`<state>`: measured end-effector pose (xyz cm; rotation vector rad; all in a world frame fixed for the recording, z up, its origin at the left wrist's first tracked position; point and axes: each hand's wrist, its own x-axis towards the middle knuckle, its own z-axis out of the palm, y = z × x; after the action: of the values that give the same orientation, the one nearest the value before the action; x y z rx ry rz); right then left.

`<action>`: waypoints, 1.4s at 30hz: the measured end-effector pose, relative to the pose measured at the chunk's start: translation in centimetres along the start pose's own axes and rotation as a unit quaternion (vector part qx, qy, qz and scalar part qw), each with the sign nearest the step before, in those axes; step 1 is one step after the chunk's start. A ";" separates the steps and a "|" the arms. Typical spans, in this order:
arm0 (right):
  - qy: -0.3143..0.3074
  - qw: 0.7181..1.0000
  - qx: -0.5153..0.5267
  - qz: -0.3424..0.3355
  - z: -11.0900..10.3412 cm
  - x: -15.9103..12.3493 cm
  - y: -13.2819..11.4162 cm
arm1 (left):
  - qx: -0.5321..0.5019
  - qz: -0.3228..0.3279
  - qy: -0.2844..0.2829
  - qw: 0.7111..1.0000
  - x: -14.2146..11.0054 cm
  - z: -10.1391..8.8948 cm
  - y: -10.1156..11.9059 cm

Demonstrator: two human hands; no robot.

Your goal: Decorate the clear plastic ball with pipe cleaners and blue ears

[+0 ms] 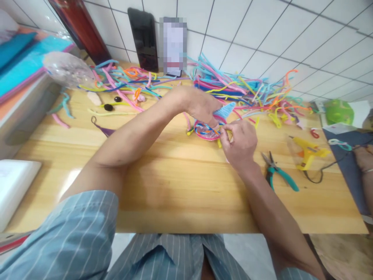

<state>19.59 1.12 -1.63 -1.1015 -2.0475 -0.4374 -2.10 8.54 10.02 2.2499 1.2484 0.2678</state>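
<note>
Near the middle of the table is a round pipe-cleaner craft (pixel 207 135) with a pink rim and crossing blue and orange strands inside. A light blue pointed piece (pixel 226 110) sticks up at its upper right, and small yellow bits show at its lower edge. My left hand (pixel 201 105) reaches over from behind, its fingers closed on the top of the craft. At the right edge, my right hand (pixel 241 140) pinches the craft with thumb and forefinger; the exact strand between the fingertips is hidden.
Loose coloured pipe cleaners (pixel 230 83) are heaped along the tiled wall. Two phones (pixel 143 41) lean there. Green-handled pliers (pixel 276 171) and a yellow glue gun (pixel 309 152) with a cord lie at right. Black oval pieces (pixel 108 107) lie at left. Another person's arm (pixel 364 159) shows far right.
</note>
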 end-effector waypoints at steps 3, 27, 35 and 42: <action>-0.005 1.000 0.006 -0.019 -0.4 -0.2 0.1 | 0.118 0.036 -0.123 0.985 -0.1 -0.4 0.4; -0.035 0.995 0.095 -0.021 -0.7 -1.7 1.7 | -0.047 -0.017 -0.072 0.996 0.7 -0.1 -1.3; -0.019 0.994 0.100 -0.030 -0.6 -2.1 1.6 | 0.079 0.008 -0.119 0.990 0.1 -0.5 0.4; -0.039 0.995 0.087 -0.007 -0.7 -3.0 1.7 | -0.006 -0.009 -0.078 0.997 0.1 -0.3 0.5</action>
<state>22.30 -0.05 -3.52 -1.0143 -2.1181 -0.2206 -1.82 8.49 10.51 2.2017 1.1797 0.0906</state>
